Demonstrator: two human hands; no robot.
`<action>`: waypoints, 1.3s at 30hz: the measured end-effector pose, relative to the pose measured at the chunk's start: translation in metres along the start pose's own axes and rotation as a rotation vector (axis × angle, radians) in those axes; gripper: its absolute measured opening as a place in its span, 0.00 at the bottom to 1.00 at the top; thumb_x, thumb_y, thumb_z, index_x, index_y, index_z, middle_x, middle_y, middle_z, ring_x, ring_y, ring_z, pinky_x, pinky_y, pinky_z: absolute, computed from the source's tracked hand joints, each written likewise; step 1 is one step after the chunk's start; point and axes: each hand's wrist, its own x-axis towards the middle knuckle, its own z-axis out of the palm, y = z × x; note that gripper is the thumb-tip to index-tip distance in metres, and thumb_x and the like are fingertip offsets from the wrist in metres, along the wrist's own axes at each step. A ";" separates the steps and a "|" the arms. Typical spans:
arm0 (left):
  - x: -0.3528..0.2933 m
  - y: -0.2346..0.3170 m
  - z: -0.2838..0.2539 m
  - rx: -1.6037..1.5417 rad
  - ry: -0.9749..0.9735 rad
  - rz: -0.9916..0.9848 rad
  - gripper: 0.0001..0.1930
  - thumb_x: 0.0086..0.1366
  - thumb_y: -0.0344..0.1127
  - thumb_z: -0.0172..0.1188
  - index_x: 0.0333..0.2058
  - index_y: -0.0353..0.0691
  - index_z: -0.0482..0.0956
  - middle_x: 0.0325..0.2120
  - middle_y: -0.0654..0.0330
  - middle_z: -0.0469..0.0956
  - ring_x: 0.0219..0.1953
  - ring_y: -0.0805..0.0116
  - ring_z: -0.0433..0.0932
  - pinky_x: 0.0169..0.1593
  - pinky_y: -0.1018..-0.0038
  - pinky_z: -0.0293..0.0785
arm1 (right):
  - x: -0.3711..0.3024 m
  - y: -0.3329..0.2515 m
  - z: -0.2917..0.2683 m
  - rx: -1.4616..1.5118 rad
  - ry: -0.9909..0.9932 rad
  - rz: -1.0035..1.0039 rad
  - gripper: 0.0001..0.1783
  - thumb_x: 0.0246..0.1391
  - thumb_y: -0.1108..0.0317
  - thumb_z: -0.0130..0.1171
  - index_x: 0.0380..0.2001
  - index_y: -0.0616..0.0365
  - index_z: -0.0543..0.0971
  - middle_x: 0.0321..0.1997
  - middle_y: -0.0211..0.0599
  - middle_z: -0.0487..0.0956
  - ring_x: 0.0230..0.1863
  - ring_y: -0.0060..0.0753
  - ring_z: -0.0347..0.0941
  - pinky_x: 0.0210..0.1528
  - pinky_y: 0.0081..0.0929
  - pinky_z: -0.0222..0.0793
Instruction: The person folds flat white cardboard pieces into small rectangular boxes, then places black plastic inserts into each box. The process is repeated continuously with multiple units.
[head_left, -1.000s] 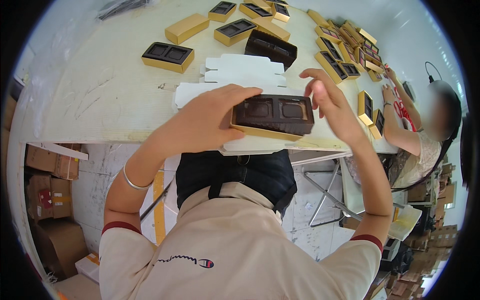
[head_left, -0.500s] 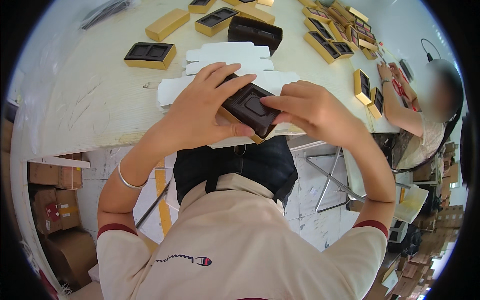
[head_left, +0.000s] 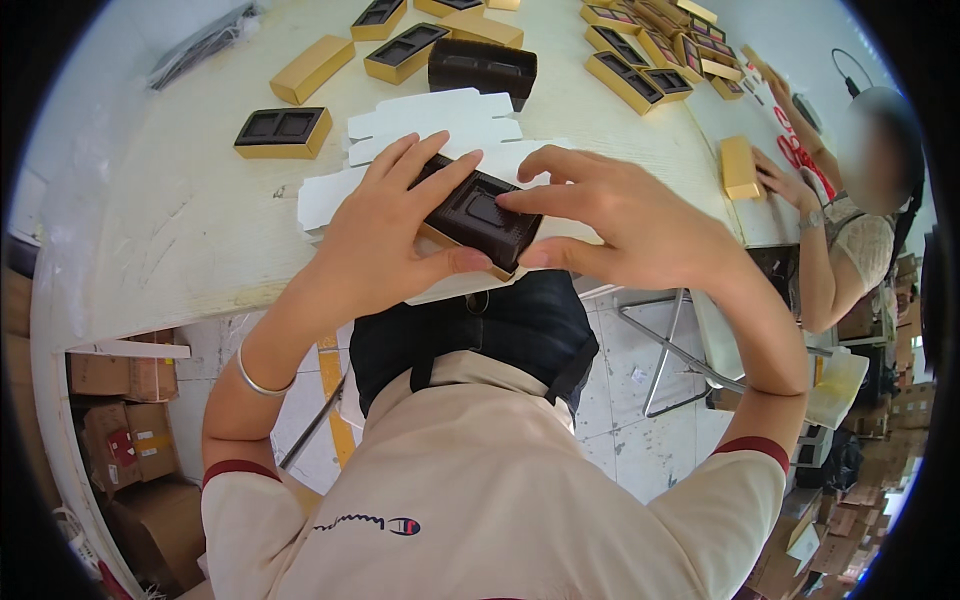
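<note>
A small gold box sits at the table's near edge with a dark brown plastic insert tray in it. My left hand is closed round the box's left part, thumb along the near side and fingers over the far side. My right hand has its fingers apart; its index fingertip touches the tray's recess and its thumb is at the box's right end. Beneath and behind the box lies a flat white carton blank with several flaps.
Gold boxes with dark trays and an upturned gold box lie at the left. A loose brown tray stands behind the blank. More boxes are piled far right. A co-worker's hand touches a gold box.
My right thumb and index finger have spread apart over the tray. The view has shifted slightly. The co-worker's hand has come to the boxes at the right edge, where a plain gold side now shows.
</note>
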 end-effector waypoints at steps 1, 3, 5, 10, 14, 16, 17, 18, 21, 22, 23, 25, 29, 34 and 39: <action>0.000 0.002 0.000 0.023 0.008 -0.011 0.40 0.52 0.61 0.65 0.59 0.47 0.68 0.61 0.50 0.62 0.64 0.41 0.57 0.61 0.55 0.62 | 0.000 0.001 0.007 0.098 -0.004 0.075 0.19 0.48 0.71 0.64 0.45 0.63 0.78 0.41 0.47 0.75 0.36 0.46 0.75 0.38 0.34 0.71; -0.001 0.007 0.002 0.059 -0.003 -0.043 0.41 0.50 0.59 0.66 0.61 0.48 0.67 0.62 0.52 0.61 0.65 0.43 0.55 0.63 0.55 0.59 | -0.002 -0.002 0.013 0.199 -0.007 0.188 0.19 0.48 0.70 0.65 0.46 0.63 0.78 0.45 0.48 0.75 0.38 0.47 0.75 0.41 0.33 0.71; -0.002 0.009 0.003 0.091 0.005 -0.052 0.41 0.50 0.59 0.65 0.61 0.49 0.66 0.63 0.53 0.60 0.65 0.44 0.55 0.64 0.55 0.57 | -0.005 -0.009 0.016 0.208 0.001 0.264 0.18 0.49 0.70 0.64 0.45 0.63 0.79 0.46 0.48 0.75 0.40 0.47 0.75 0.42 0.32 0.71; 0.000 0.009 0.002 0.334 0.011 0.147 0.38 0.54 0.61 0.58 0.61 0.50 0.66 0.63 0.53 0.60 0.66 0.47 0.54 0.65 0.52 0.53 | -0.011 -0.014 0.024 0.191 0.040 0.309 0.20 0.51 0.61 0.63 0.43 0.64 0.79 0.47 0.48 0.74 0.43 0.47 0.75 0.44 0.35 0.71; -0.003 0.006 0.006 0.351 -0.022 0.204 0.36 0.57 0.63 0.53 0.60 0.48 0.67 0.62 0.54 0.62 0.65 0.49 0.57 0.66 0.51 0.51 | -0.019 -0.029 0.051 -0.335 0.192 0.100 0.29 0.48 0.56 0.64 0.46 0.69 0.74 0.56 0.59 0.68 0.51 0.52 0.69 0.50 0.38 0.68; -0.001 0.007 0.003 0.336 -0.029 0.214 0.37 0.58 0.64 0.51 0.60 0.47 0.66 0.61 0.54 0.64 0.64 0.49 0.59 0.66 0.51 0.51 | -0.024 -0.033 0.069 -0.467 0.233 0.094 0.31 0.48 0.55 0.63 0.47 0.71 0.72 0.58 0.62 0.66 0.54 0.54 0.67 0.53 0.40 0.67; 0.000 0.009 -0.002 0.319 0.016 0.233 0.36 0.58 0.63 0.52 0.59 0.45 0.68 0.59 0.54 0.66 0.62 0.50 0.62 0.65 0.53 0.53 | -0.022 -0.027 0.072 -0.441 0.255 0.108 0.30 0.49 0.55 0.63 0.47 0.70 0.73 0.58 0.62 0.66 0.55 0.54 0.67 0.53 0.40 0.67; 0.000 0.013 -0.009 0.303 0.061 0.251 0.35 0.57 0.61 0.54 0.57 0.43 0.70 0.57 0.53 0.68 0.60 0.52 0.64 0.64 0.55 0.54 | -0.021 -0.024 0.072 -0.415 0.277 0.121 0.29 0.50 0.56 0.62 0.47 0.69 0.73 0.58 0.61 0.66 0.55 0.54 0.67 0.53 0.41 0.67; -0.012 0.021 -0.043 -0.190 0.193 0.266 0.32 0.61 0.61 0.52 0.55 0.42 0.71 0.56 0.52 0.69 0.57 0.54 0.68 0.62 0.57 0.58 | -0.021 -0.024 0.067 -0.162 0.296 0.158 0.23 0.53 0.61 0.60 0.48 0.65 0.75 0.57 0.61 0.68 0.55 0.56 0.68 0.54 0.41 0.67; -0.015 0.023 -0.057 -0.447 0.151 0.324 0.31 0.62 0.62 0.51 0.53 0.42 0.72 0.55 0.53 0.70 0.55 0.55 0.69 0.60 0.59 0.60 | -0.022 -0.022 0.058 -0.138 0.356 0.189 0.21 0.53 0.63 0.60 0.48 0.64 0.76 0.56 0.61 0.68 0.54 0.57 0.69 0.54 0.41 0.67; -0.020 0.024 -0.069 -0.700 0.105 0.374 0.29 0.63 0.62 0.50 0.50 0.43 0.73 0.54 0.53 0.71 0.53 0.56 0.70 0.58 0.60 0.62 | -0.026 -0.018 0.048 -0.111 0.408 0.210 0.19 0.54 0.65 0.59 0.48 0.62 0.77 0.55 0.61 0.69 0.53 0.57 0.69 0.54 0.41 0.67; -0.030 0.033 -0.093 -1.240 -0.170 0.571 0.27 0.64 0.62 0.50 0.43 0.43 0.77 0.48 0.55 0.75 0.46 0.60 0.74 0.50 0.65 0.69 | -0.037 0.000 0.025 -0.207 0.518 0.262 0.17 0.54 0.69 0.59 0.48 0.59 0.78 0.54 0.60 0.71 0.52 0.57 0.71 0.54 0.42 0.68; -0.049 0.072 -0.100 -1.680 -0.227 0.702 0.24 0.62 0.61 0.55 0.28 0.44 0.79 0.36 0.59 0.79 0.35 0.65 0.76 0.37 0.70 0.70 | -0.073 0.105 -0.016 -0.399 0.529 0.517 0.20 0.55 0.68 0.59 0.52 0.58 0.76 0.58 0.57 0.70 0.55 0.55 0.69 0.58 0.41 0.64; -0.046 0.081 -0.118 -1.783 -0.363 0.697 0.21 0.66 0.56 0.52 0.22 0.48 0.78 0.31 0.64 0.79 0.30 0.70 0.74 0.35 0.74 0.64 | -0.057 0.103 0.009 -0.415 0.403 0.318 0.28 0.49 0.64 0.65 0.54 0.58 0.73 0.59 0.53 0.70 0.61 0.57 0.63 0.62 0.42 0.60; -0.033 0.070 -0.085 -1.620 -0.344 0.881 0.18 0.65 0.52 0.54 0.25 0.46 0.78 0.30 0.63 0.78 0.31 0.68 0.74 0.35 0.72 0.67 | -0.020 0.020 0.045 -0.145 0.111 0.029 0.36 0.43 0.49 0.67 0.51 0.61 0.74 0.59 0.51 0.70 0.62 0.51 0.64 0.65 0.47 0.55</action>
